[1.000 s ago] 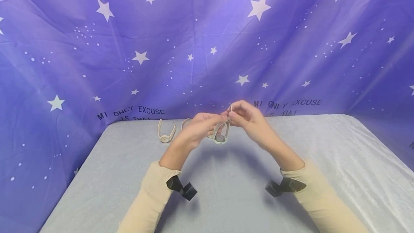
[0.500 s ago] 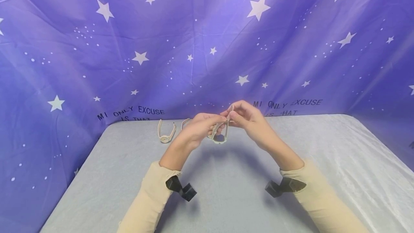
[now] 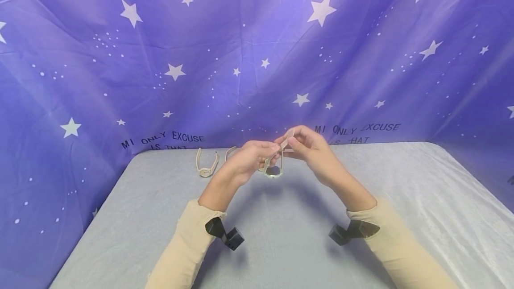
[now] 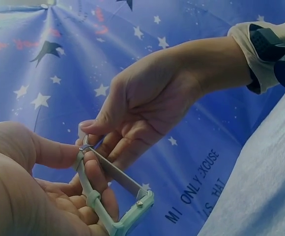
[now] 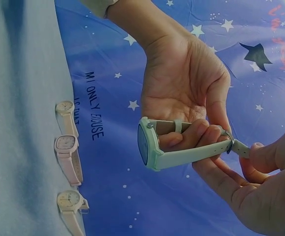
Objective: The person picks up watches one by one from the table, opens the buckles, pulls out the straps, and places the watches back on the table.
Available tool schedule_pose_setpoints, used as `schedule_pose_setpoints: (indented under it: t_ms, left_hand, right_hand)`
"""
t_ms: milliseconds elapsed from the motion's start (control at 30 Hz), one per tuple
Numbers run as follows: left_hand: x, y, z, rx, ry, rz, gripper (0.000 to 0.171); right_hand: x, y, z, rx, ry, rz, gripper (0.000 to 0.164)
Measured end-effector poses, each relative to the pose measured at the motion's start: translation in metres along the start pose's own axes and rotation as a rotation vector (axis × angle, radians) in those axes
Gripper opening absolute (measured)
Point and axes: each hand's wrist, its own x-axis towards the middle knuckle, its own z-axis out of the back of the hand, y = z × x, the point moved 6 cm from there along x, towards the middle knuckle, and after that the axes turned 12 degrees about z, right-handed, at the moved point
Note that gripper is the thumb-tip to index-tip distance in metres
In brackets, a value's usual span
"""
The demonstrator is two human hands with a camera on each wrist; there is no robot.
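Note:
Both hands hold a pale green wristwatch (image 5: 182,156) above the far part of the table, its case (image 4: 135,215) hanging lowest in the head view. My left hand (image 3: 250,157) pinches the strap near the metal buckle (image 5: 229,141), some fingers inside the strap loop. Thumb and finger of my right hand (image 3: 311,146) pinch the strap's tip (image 5: 241,148), which passes through the buckle. Whether the pin sits in a hole I cannot tell. In the right wrist view, the dial faces away to the left.
On the table (image 3: 273,244) lie other watches: a cream one (image 5: 65,109), a pink square-faced one (image 5: 66,143) and another cream one (image 5: 70,199). In the head view my left hand partly hides some of them. A purple star-printed curtain (image 3: 241,35) hangs behind the table's far edge.
The strap tip at my right fingers has tilted up and to the right, and more of it shows. The watch case has turned slightly. Both arms stay almost in place.

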Motion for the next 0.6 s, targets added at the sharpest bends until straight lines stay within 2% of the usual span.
schedule_pose_setpoints:
  t_ms: [300, 467, 600]
  left_hand:
    - [-0.002, 0.0005, -0.0039, 0.009, 0.037, 0.002, 0.028]
    - [-0.0007, 0.001, -0.0035, -0.029, 0.031, 0.01, 0.021]
    - [0.001, 0.0033, -0.0015, -0.04, -0.007, 0.03, 0.014]
  right_hand:
    - [-0.0002, -0.0021, 0.0, -0.008, -0.004, -0.018, 0.01]
    - [-0.0001, -0.0003, 0.0001, -0.031, -0.007, -0.001, 0.009]
    - [0.0, 0.0021, -0.0013, -0.07, 0.013, 0.019, 0.011]
